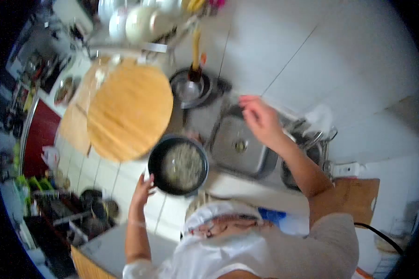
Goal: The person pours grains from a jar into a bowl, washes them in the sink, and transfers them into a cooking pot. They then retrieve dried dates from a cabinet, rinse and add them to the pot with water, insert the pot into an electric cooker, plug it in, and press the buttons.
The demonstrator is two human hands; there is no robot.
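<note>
holding dark round deep pot (pixel 159 173) with pale lumpy contents (pixel 185 165) by rim, left hand (pixel 146 185) partly closed, left of grey metal sink (pixel 228 139); right hand (pixel 261 122) half open, empty, above sink.

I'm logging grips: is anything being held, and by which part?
The left hand holds the dark pot by its rim, on the side nearest that arm. The right hand shows nothing held.

dim frame edges, soft blur throughout, curved fisheye distortion
</note>
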